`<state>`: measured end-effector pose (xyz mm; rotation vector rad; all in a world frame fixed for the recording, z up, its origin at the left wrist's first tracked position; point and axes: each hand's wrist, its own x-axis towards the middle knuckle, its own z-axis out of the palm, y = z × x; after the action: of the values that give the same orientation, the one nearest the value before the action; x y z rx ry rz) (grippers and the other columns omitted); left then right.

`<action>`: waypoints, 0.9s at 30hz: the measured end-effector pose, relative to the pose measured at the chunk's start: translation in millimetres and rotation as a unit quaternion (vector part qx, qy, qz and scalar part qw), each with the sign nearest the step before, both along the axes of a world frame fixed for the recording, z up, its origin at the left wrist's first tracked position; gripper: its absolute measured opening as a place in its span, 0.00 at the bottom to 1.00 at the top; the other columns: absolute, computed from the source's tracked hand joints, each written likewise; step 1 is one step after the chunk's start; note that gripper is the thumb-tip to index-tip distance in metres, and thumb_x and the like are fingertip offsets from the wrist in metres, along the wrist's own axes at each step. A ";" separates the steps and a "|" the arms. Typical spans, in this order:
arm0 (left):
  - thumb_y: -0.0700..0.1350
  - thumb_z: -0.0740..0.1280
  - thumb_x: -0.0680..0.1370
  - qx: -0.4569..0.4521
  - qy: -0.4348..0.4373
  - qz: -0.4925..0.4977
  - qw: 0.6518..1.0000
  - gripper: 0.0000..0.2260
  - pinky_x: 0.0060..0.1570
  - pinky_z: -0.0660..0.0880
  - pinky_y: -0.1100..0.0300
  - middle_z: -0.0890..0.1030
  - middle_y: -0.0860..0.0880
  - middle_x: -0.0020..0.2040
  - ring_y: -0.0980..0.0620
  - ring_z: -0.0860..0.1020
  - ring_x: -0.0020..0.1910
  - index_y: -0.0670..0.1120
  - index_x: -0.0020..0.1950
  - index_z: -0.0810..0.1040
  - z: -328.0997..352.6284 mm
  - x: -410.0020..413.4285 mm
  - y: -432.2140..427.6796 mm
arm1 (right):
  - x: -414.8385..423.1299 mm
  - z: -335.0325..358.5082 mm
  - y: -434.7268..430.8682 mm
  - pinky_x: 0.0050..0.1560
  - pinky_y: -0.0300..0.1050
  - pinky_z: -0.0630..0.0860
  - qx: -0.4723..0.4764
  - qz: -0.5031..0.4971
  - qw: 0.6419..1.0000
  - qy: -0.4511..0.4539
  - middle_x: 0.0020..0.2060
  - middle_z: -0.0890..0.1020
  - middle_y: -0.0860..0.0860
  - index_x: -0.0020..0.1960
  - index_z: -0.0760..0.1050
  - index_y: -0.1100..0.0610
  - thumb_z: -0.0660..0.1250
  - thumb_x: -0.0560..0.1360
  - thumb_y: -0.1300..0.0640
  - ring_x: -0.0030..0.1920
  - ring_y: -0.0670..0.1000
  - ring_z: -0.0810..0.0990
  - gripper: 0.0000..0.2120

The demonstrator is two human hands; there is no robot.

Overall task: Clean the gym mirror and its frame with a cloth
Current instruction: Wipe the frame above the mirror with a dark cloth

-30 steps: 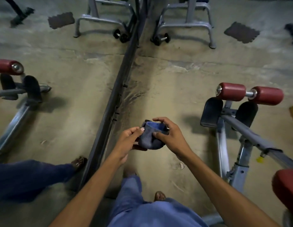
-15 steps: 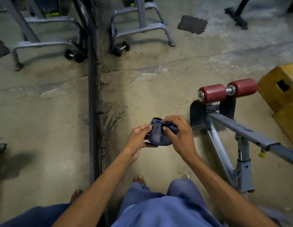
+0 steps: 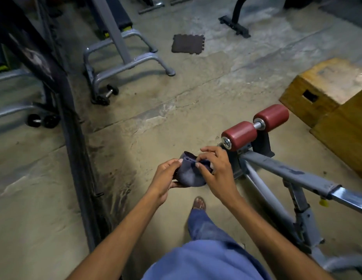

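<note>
I see both hands holding the bunched blue cloth (image 3: 188, 174) between them: my left hand (image 3: 165, 178) cups it with thumb underneath, my right hand (image 3: 216, 174) pinches its top edge with curled fingers. The mirror's dark frame (image 3: 75, 138) runs along the floor left of my left hand. Red roller pads (image 3: 254, 127) sit just beyond my right hand.

View swings right, so the dark mirror frame (image 3: 75, 150) now slants along the left side and a wooden box (image 3: 325, 87) comes fully into the picture. The right hand (image 3: 215, 172) has its fingers further over the bunched blue cloth (image 3: 189, 173), left hand (image 3: 166, 176) cupping underneath. One foot (image 3: 199, 203) steps forward.
</note>
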<state>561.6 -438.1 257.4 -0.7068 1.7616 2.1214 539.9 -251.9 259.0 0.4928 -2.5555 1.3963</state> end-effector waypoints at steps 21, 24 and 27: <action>0.47 0.66 0.86 0.053 0.010 -0.097 0.994 0.08 0.53 0.78 0.44 0.80 0.37 0.51 0.40 0.78 0.50 0.43 0.55 0.76 -21.5 -431.6 29.4 | -326.8 -14.0 -0.6 0.55 0.53 0.83 -0.325 -0.199 0.877 -0.294 0.55 0.86 0.53 0.71 0.71 0.50 0.76 0.79 0.57 0.55 0.53 0.86 0.24; 0.47 0.67 0.86 0.040 0.000 -0.187 0.982 0.09 0.47 0.80 0.49 0.81 0.39 0.48 0.43 0.80 0.45 0.42 0.52 0.74 -13.0 -482.5 36.9 | -371.8 -12.1 -15.7 0.50 0.55 0.84 -0.364 -0.267 0.850 -0.272 0.53 0.86 0.56 0.76 0.67 0.47 0.74 0.79 0.63 0.52 0.57 0.87 0.31; 0.47 0.71 0.84 -0.022 0.011 -0.331 0.943 0.09 0.37 0.80 0.59 0.86 0.44 0.49 0.51 0.85 0.42 0.43 0.58 0.77 -1.9 -527.0 46.9 | -403.5 -16.0 -17.0 0.52 0.55 0.85 -0.346 -0.399 0.827 -0.193 0.51 0.86 0.52 0.77 0.66 0.43 0.73 0.78 0.60 0.51 0.54 0.87 0.32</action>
<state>34.6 -391.2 255.5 -0.0617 1.7344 1.6319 136.3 -268.9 243.1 -0.9425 -1.8144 1.9526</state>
